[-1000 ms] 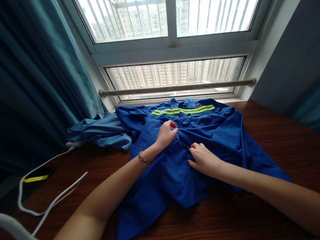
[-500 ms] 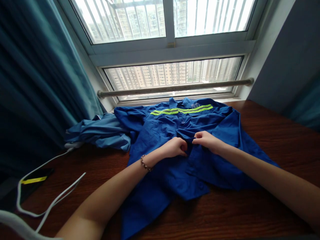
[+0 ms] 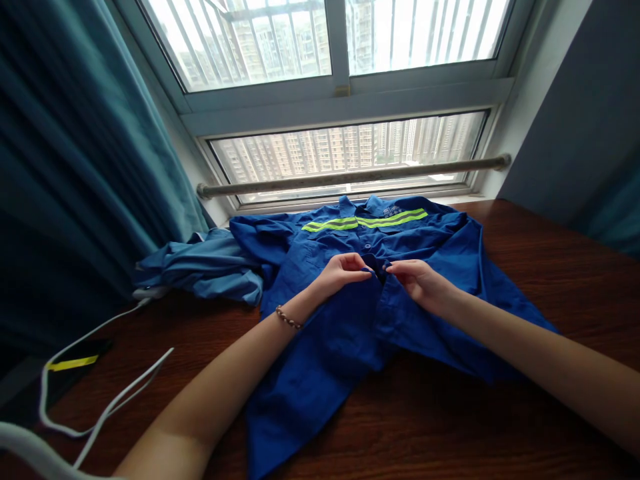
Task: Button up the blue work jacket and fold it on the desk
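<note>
A blue work shirt (image 3: 320, 320) lies front side up, its collar toward the window and a yellow-green reflective stripe (image 3: 395, 219) across the chest. My left hand (image 3: 345, 271) pinches one front edge of the shirt between thumb and fingers. Close by on the right, my right hand (image 3: 417, 280) pinches the opposite front edge. The two edges are lifted and stand slightly apart, with a dark gap between them. Above the hands, a button (image 3: 368, 246) shows on the front. Below them the shirt front hangs open in two panels.
The shirt rests on a dark wooden table (image 3: 425, 420). A crumpled lighter blue garment (image 3: 205, 267) lies at its left. White cable (image 3: 107, 407) and a dark flat object with a yellow strip (image 3: 75, 363) are at the left. A metal rail (image 3: 350, 177) crosses the window behind.
My left hand has moved up and now grips the left front edge. The right hand still holds its edge. The lower front panels have drawn apart, showing table between them.
</note>
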Demonstrator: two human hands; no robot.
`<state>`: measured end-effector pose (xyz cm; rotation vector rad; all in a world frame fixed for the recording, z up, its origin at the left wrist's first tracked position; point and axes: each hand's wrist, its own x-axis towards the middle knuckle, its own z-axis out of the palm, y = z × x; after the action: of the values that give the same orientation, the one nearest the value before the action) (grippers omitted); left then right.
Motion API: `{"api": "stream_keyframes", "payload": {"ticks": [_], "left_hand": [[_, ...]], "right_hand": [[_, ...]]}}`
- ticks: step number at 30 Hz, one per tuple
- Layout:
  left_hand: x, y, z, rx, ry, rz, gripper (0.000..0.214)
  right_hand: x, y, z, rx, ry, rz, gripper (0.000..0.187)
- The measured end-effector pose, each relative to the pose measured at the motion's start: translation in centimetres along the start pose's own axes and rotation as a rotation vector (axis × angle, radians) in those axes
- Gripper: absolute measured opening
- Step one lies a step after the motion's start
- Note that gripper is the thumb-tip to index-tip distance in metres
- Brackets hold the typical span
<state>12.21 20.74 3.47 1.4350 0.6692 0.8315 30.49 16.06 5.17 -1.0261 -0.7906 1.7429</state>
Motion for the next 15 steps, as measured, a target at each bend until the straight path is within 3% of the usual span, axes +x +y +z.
{"api": "stream_keyframes", "payload": {"ticks": [5,8,15], "left_hand": [[0.0,-0.5,0.3,0.037,-0.034,-0.08,0.03],[-0.1,-0.9,0.4,0.138,-0.04,-0.047,0.029],[-0.3,-1.0,0.5,0.365,0.053,0.08,0.029]], "right_hand": [[-0.5,0.3,0.4,-0.01,0.001,-0.017,0.004],[-0.1,1.3,0.3,-0.064,0.035,0.012,0.002],[0.2,2.2,0.2,0.057,0.058,0.104,0.006]]}}
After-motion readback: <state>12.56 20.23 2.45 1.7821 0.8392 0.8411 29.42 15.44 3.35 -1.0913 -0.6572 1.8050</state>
